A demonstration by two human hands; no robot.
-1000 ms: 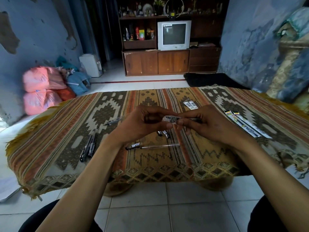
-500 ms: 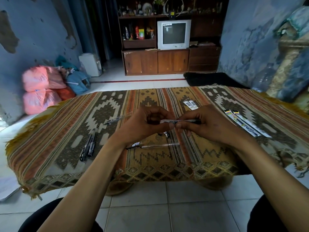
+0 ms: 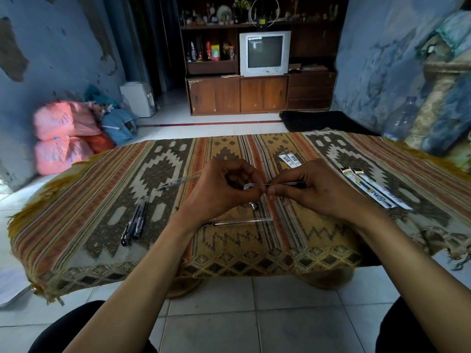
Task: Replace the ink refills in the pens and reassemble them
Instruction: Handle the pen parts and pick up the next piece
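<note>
Above the middle of the patterned table cloth my two hands meet over a packaged ink refill, a thin dark stick in a clear wrapper. My left hand pinches the wrapper's white end. My right hand pinches the refill's dark end. Under my hands lie a clear pen barrel and a small pen tip piece. A used refill lies to the left. Two black pens rest side by side at the left.
Packaged refills lie at the right of the cloth, and two small barcode labels lie behind my hands. Pink and blue sacks sit on the floor at the left. A TV cabinet stands far behind.
The wrapper has turned edge-on between my fingers and my left hand has curled tighter on its end. Both hands stay at the same spot.
</note>
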